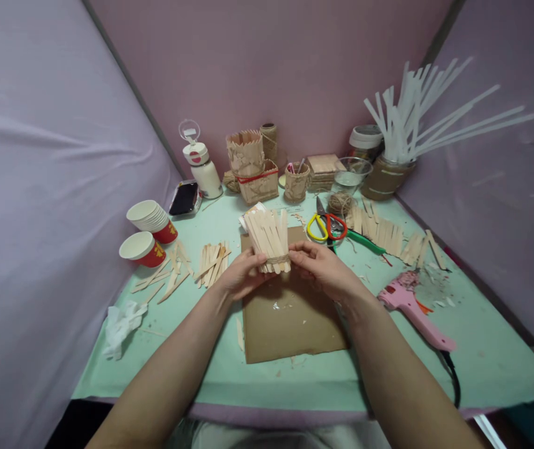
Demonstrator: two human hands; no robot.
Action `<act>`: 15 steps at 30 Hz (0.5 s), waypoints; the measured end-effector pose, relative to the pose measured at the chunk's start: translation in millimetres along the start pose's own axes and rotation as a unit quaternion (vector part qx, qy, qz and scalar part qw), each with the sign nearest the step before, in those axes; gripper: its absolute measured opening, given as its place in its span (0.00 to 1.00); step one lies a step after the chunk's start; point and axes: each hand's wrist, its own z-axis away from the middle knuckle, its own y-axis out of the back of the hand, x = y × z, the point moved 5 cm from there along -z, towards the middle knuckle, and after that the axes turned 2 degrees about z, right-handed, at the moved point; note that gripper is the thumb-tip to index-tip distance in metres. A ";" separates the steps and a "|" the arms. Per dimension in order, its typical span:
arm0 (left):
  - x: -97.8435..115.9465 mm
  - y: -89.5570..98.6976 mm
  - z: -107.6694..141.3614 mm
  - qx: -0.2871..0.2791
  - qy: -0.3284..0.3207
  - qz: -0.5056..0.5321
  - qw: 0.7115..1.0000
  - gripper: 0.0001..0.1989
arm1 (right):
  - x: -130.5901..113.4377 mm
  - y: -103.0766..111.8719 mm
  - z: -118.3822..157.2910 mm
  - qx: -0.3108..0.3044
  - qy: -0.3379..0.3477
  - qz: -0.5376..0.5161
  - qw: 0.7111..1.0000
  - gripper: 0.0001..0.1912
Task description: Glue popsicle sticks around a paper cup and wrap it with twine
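A paper cup [250, 214] covered in flat wooden sticks [271, 232] tilts over the brown cardboard [295, 324]; only a bit of its printed rim shows. Twine [277, 259] wraps round the sticks close to their near ends. My left hand [244, 272] is closed on the cup's left side, thumb against the sticks by the twine. At the right end of the twine band, my right hand [312, 262] pinches with thumb and forefinger, and the twine runs to its fingertips. Its other fingers are curled and partly hidden.
Right of the cardboard lie scissors [327, 226], green-handled pliers [365, 242] and a pink glue gun [417, 308] with a cord. Loose sticks [213, 263] and red paper cups [143, 249] are at left. Stick-covered containers [258, 181], a twine ball [340, 202] and glue sticks [405, 118] stand behind.
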 end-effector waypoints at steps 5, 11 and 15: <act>4.5 2.2 -1.9 0.025 -0.031 -0.021 0.999 0.25 | 2.8 2.0 -3.3 0.026 0.030 0.063 0.997 0.24; -4.0 -0.1 -3.5 0.030 -0.031 -0.034 0.998 0.32 | 4.2 -2.8 -5.4 0.053 0.058 0.142 0.987 0.22; -6.2 1.6 -2.8 0.041 -0.017 -0.032 0.999 0.31 | 0.9 -3.5 -2.7 0.040 0.061 0.135 0.988 0.22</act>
